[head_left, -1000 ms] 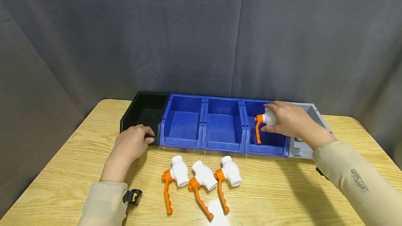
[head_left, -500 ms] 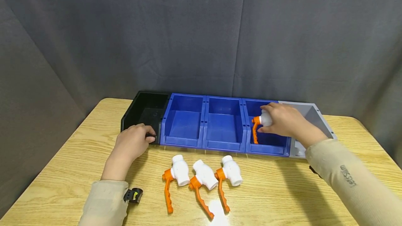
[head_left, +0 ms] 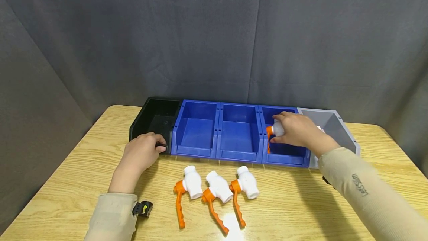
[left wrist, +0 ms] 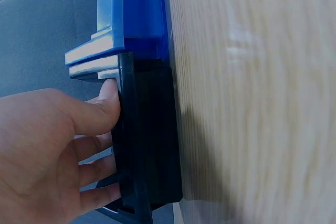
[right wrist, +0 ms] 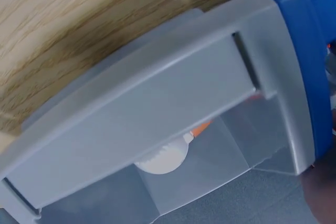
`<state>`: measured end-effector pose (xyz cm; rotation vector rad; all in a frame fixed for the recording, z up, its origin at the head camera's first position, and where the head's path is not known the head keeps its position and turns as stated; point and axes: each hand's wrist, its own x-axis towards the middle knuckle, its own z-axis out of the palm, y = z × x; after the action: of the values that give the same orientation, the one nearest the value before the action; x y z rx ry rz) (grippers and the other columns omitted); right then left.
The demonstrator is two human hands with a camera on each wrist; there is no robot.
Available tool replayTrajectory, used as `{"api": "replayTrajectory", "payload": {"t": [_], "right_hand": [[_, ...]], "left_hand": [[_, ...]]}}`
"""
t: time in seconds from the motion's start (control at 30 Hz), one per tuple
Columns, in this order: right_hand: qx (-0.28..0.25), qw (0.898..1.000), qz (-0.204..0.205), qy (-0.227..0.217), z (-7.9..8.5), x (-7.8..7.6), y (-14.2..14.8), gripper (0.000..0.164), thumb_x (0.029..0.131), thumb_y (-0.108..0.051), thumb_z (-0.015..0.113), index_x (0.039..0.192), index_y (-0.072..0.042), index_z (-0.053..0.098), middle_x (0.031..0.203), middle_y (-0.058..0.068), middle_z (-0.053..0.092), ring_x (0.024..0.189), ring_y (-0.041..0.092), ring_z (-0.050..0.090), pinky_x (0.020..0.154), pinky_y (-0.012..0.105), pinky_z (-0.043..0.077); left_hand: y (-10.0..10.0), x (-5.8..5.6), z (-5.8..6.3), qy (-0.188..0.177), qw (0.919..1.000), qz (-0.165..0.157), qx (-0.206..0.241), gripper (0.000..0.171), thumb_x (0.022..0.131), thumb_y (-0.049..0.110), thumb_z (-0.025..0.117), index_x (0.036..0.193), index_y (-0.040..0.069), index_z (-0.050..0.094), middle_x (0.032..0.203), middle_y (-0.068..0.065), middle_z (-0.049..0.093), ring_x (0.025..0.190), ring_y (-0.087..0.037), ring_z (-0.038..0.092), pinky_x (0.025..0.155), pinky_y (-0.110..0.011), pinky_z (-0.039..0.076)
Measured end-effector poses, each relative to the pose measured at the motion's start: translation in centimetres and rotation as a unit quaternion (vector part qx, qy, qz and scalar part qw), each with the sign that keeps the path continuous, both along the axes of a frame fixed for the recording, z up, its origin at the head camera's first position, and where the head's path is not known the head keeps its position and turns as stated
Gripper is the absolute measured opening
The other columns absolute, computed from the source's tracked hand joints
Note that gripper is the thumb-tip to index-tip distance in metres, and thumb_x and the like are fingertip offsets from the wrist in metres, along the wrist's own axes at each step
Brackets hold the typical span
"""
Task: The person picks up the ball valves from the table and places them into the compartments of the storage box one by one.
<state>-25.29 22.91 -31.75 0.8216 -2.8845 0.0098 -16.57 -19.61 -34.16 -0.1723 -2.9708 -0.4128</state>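
Note:
My right hand (head_left: 295, 127) grips the white body of a ball valve (head_left: 278, 127) over the rightmost blue bin (head_left: 285, 160). The orange lever handle hangs down on the left, inside the bin's opening. Only a dark sliver of that hand shows at the right edge of the right wrist view. At the front of the black bin (head_left: 133, 129), my left hand (head_left: 142, 153) holds the front rim, its fingers hooked over the wall (left wrist: 149, 145) in the left wrist view. Three more ball valves, a left one (head_left: 192, 183), a middle one (head_left: 219, 187) and a right one (head_left: 247, 183), lie on the table.
Two more blue bins, one left (head_left: 197, 133) and one middle (head_left: 238, 133), stand between the black bin and the right blue one. A grey bin (head_left: 344, 131) ends the row, with another white-and-orange valve (right wrist: 165, 157) inside. A grey curtain (head_left: 214, 40) hangs behind.
My right hand has moved a little left with the ball valve, further over the right blue bin. The left hand stays on the black bin, and the three valves lie still.

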Motion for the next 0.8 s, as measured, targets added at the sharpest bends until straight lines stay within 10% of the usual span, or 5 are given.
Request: {"api": "replayTrajectory", "payload": {"t": [0.8], "right_hand": [[0.028,0.999,-0.012,-0.033,-1.1,-0.1,-0.8,0.073,0.075,-0.041,0.083,0.125,0.008,0.06,0.12,0.027,0.062,0.108,0.042,0.061,0.088,0.056,0.05]], "left_hand": [[0.0,-0.2,0.1,0.0,1.0,-0.006,-0.003,0.012,0.09,0.016,0.074,0.1,0.009,0.075,0.095,-0.009,0.067,0.096,-0.037,0.063,0.081,-0.054,0.051]]}}
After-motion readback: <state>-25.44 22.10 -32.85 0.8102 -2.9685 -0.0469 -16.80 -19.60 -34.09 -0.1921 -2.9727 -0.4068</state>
